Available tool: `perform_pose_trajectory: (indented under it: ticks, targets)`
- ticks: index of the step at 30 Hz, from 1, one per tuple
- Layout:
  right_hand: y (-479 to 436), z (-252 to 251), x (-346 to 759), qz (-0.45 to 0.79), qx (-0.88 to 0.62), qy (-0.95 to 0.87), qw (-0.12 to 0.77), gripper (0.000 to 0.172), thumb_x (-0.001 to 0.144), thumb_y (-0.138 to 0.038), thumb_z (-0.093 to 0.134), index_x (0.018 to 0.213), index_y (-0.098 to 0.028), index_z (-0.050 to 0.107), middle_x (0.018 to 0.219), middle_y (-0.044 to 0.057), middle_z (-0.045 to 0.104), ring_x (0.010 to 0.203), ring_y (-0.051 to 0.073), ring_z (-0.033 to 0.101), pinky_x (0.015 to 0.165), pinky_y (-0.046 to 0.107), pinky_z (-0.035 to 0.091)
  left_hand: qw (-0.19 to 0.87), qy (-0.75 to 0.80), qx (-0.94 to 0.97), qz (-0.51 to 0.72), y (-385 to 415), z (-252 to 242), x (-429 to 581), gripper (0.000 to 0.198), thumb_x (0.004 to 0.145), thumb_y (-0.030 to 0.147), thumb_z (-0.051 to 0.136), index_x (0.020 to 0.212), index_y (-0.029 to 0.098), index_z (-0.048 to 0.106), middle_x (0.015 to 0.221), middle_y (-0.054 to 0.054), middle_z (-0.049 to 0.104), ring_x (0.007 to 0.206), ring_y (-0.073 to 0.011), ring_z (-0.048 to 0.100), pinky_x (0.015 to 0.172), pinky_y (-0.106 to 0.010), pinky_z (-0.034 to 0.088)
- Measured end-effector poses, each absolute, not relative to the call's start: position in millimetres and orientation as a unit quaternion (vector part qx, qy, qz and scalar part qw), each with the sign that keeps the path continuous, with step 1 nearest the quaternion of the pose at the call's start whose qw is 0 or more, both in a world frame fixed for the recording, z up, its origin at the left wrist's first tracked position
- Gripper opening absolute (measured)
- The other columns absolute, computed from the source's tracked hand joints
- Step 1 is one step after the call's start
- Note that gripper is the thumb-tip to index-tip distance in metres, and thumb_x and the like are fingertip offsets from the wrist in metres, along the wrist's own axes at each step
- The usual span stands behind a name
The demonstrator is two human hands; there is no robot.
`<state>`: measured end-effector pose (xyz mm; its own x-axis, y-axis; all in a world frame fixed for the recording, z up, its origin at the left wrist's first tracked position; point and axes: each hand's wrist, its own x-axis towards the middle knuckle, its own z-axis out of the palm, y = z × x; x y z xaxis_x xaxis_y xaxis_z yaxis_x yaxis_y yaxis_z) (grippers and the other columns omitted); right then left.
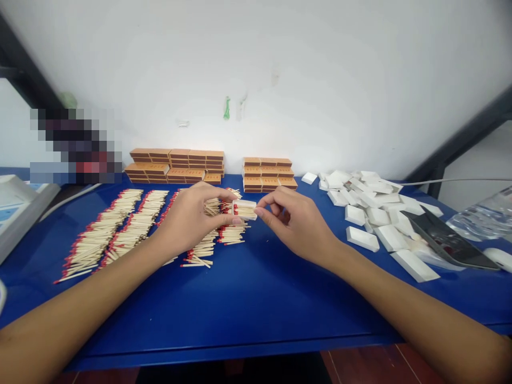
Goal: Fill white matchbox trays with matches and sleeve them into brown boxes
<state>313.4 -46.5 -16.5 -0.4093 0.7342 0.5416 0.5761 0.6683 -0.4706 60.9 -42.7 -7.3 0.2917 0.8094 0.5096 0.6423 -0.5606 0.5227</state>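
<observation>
Between my hands is a small white matchbox tray [250, 204] with red-headed matches [245, 212] lying in it, heads to the left. My left hand [196, 213] grips the tray's left end, thumb on the near side and fingers on the far side. At the tray's right end, thumb and forefinger of my right hand [290, 216] are pinched against it; whether they also pinch match ends I cannot tell. Below and to the left, loose matches [120, 229] lie in long slanted rows on the blue table [248, 304], partly hidden by my left hand and forearm.
Brown matchboxes stand against the wall in a left stack [176, 165] and a smaller right stack [268, 175]. A heap of white trays [376, 197] lies on the right, beside a dark phone-like slab [452, 240] and a clear plastic bottle [486, 216]. A white cable [72, 200] runs at left.
</observation>
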Motion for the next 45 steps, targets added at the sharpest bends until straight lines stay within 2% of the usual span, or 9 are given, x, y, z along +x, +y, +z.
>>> perform_pose_trajectory:
  ticks: [4, 10, 14, 18, 24, 30, 34, 38, 45]
  targets:
    - [-50, -21, 310, 0.144, -0.331, -0.871, 0.333, 0.007, 0.101, -0.022, 0.069, 0.095, -0.021, 0.072, 0.081, -0.001, 0.055, 0.069, 0.013, 0.051, 0.066, 0.029, 0.043, 0.091, 0.478, 0.782, 0.389, -42, -7, 60, 0.047, 0.082, 0.065, 0.087, 0.109, 0.027, 0.084, 0.116, -0.006, 0.082, 0.108, -0.0288, 0.073, 0.092, -0.04, 0.055]
    - [-51, -33, 303, 0.213, -0.273, -0.904, 0.252, 0.01, 0.104, -0.021, 0.067, 0.109, -0.021, 0.076, 0.092, 0.001, 0.06, 0.073, 0.013, 0.055, 0.069, 0.027, 0.045, 0.093, 0.486, 0.778, 0.387, -42, -6, 60, 0.049, 0.084, 0.069, 0.083, 0.11, 0.027, 0.083, 0.115, -0.006, 0.081, 0.105, -0.0274, 0.073, 0.086, -0.037, 0.055]
    - [-52, -33, 302, 0.214, -0.298, -0.899, 0.239, 0.004, 0.102, -0.019, 0.07, 0.099, -0.019, 0.073, 0.086, -0.001, 0.059, 0.072, 0.012, 0.053, 0.066, 0.026, 0.042, 0.092, 0.488, 0.78, 0.381, -44, -7, 61, 0.047, 0.085, 0.066, 0.083, 0.11, 0.027, 0.083, 0.113, -0.005, 0.081, 0.103, -0.0259, 0.073, 0.084, -0.035, 0.055]
    - [-53, -29, 301, 0.208, -0.33, -0.895, 0.216, 0.01, 0.1, -0.023, 0.074, 0.092, -0.018, 0.071, 0.083, -0.001, 0.058, 0.071, 0.012, 0.051, 0.064, 0.026, 0.038, 0.085, 0.487, 0.781, 0.382, -45, -7, 61, 0.042, 0.085, 0.06, 0.086, 0.109, 0.026, 0.084, 0.113, -0.004, 0.081, 0.103, -0.0252, 0.072, 0.087, -0.035, 0.055]
    - [-55, -32, 297, 0.205, -0.33, -0.894, 0.222, 0.011, 0.101, -0.022, 0.074, 0.092, -0.017, 0.069, 0.084, -0.002, 0.058, 0.071, 0.011, 0.05, 0.065, 0.025, 0.037, 0.079, 0.491, 0.784, 0.372, -44, -7, 62, 0.037, 0.081, 0.048, 0.093, 0.11, 0.027, 0.084, 0.112, -0.004, 0.081, 0.103, -0.0256, 0.073, 0.089, -0.035, 0.055]
    - [-56, -35, 296, 0.201, -0.321, -0.894, 0.239, 0.002, 0.101, -0.019, 0.072, 0.101, -0.018, 0.071, 0.082, -0.003, 0.056, 0.069, 0.011, 0.049, 0.065, 0.025, 0.036, 0.076, 0.481, 0.785, 0.383, -42, -7, 60, 0.037, 0.08, 0.048, 0.094, 0.109, 0.026, 0.083, 0.113, -0.003, 0.082, 0.105, -0.0257, 0.073, 0.088, -0.034, 0.055]
    - [-55, -34, 295, 0.203, -0.33, -0.893, 0.232, 0.006, 0.101, -0.018, 0.072, 0.095, -0.018, 0.071, 0.082, -0.003, 0.056, 0.07, 0.011, 0.049, 0.066, 0.025, 0.036, 0.067, 0.475, 0.789, 0.385, -41, -8, 59, 0.037, 0.081, 0.048, 0.093, 0.109, 0.027, 0.083, 0.112, -0.003, 0.082, 0.104, -0.0257, 0.074, 0.086, -0.035, 0.054]
    - [-55, -32, 294, 0.205, -0.334, -0.89, 0.233, 0.005, 0.1, -0.018, 0.073, 0.096, -0.018, 0.07, 0.081, -0.003, 0.055, 0.069, 0.011, 0.048, 0.066, 0.025, 0.035, 0.067, 0.478, 0.788, 0.384, -41, -9, 59, 0.038, 0.08, 0.05, 0.093, 0.108, 0.026, 0.083, 0.112, -0.004, 0.082, 0.106, -0.0261, 0.074, 0.089, -0.036, 0.055]
    - [-57, -32, 296, 0.199, -0.33, -0.898, 0.21, 0.006, 0.104, -0.019, 0.067, 0.098, -0.018, 0.068, 0.085, -0.002, 0.057, 0.073, 0.013, 0.05, 0.069, 0.026, 0.037, 0.059, 0.474, 0.791, 0.382, -40, -8, 59, 0.036, 0.08, 0.046, 0.094, 0.108, 0.026, 0.084, 0.111, -0.003, 0.082, 0.103, -0.0255, 0.074, 0.085, -0.035, 0.055]
